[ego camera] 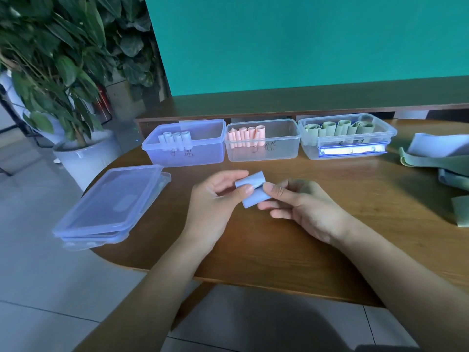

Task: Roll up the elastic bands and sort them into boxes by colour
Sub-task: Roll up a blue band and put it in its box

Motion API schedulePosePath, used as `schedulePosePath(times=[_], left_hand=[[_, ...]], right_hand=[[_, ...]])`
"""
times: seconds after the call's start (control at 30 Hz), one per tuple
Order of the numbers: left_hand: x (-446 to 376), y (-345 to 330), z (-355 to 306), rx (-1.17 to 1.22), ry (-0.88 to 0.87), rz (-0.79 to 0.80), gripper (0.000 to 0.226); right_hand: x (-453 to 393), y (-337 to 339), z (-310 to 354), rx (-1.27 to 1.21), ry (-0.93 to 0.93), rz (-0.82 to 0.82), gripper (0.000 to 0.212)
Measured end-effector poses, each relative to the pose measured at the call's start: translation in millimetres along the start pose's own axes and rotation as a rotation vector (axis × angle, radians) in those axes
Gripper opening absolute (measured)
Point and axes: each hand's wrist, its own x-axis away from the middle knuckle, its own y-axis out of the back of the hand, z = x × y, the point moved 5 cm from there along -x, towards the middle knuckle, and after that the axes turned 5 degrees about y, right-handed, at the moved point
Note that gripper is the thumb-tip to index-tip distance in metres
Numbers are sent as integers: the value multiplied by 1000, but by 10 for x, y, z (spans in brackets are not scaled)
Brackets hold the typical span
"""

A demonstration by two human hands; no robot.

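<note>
1. A blue elastic band (253, 188), rolled into a short cylinder, is held above the middle of the wooden counter (291, 237), between the two hands.
2. The left hand (215, 199) grips the roll with its thumb laid across the front and its fingers curled behind the upper end.
3. The right hand (299, 201) pinches the roll's right side with thumb and fingertips, the remaining fingers curled below it.
4. Along the counter's far edge stand three clear plastic boxes in a row, touching or nearly touching one another.
5. The left box (185, 143) holds a few blue rolls (176, 139) standing on end in its back left part.
6. The middle box (262, 141) holds pink rolls (247, 135), upright in its left part.
7. The right box (347, 135) holds green rolls (340, 128) along its back wall; a bright reflection shows on its front wall.
8. Stacked clear lids (111, 201) lie at the counter's left edge, partly overhanging it.
9. At the right edge of the counter lies a loose heap of unrolled bands (441, 161), blue and green.
10. A potted plant (63, 72) in a white pot stands on the tiled floor to the left, and a teal wall (304, 41) rises behind the counter.
</note>
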Motion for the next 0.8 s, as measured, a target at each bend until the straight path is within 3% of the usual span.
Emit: schedulePosePath(times=[0.27,0.57,0.8], left_hand=[[41,-50,-24,11,-30,4,29],[92,-74,-39,-4,-45,24,29],[106,-73,-28,-24,-31,59,35]], right_hand=[[-24,-23,4,-151,71,1,45],[3,-27,39,-126,103,8,35],[21,-48,39,-153,73,-11,43]])
